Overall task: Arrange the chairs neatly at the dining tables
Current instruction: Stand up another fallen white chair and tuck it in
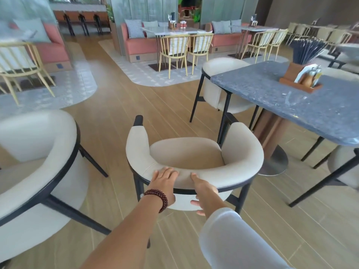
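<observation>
Chair [194, 152] on the floor, just off the corner of the grey desk [291, 101]. Left hand [164, 181]: fingers [169, 170] near-flat on the backrest top. Right hand [203, 191] grips the backrest, thumb over, fingers under. Three more cream chairs [29, 152] [219, 84] [343, 167], possibly a fifth, too blurred to tell.

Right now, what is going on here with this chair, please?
A person is handling the cream chair in the middle of the aisle. The left hand, with a bead bracelet, rests on top of its curved backrest; the right hand grips the backrest beside it, thumb on top. The chair stands apart from the grey table on the right, not yet tucked under it. A second chair already sits at the table's far end.
</observation>
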{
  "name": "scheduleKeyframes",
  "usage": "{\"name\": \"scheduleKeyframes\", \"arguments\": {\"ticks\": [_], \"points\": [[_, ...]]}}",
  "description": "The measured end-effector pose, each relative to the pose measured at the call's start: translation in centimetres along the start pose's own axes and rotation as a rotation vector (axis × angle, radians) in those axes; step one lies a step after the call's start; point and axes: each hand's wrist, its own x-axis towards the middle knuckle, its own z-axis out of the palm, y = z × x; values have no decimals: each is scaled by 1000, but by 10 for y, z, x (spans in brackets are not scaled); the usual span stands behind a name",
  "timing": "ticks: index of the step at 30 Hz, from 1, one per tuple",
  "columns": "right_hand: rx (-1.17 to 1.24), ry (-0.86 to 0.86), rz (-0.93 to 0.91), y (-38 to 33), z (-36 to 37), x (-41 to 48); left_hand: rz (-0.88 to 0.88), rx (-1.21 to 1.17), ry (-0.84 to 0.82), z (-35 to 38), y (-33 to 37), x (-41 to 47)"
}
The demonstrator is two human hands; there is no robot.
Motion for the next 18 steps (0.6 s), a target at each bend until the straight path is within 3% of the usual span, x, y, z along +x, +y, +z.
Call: {"name": "scheduleKeyframes", "arguments": {"ticks": [4,13,16,18], "points": [[51,46,144,-15,6,8,-7,8,-19,4,-6,8],[-15,51,130,-9,7,13,-8,-85,-205,-2,-13,11],[-40,7,110,-8,-2,8,13,-276,-201,-10,-17,11],[-80,-50,89,-4,-13,5,-58,-569,-133,-16,-25,4]]}}
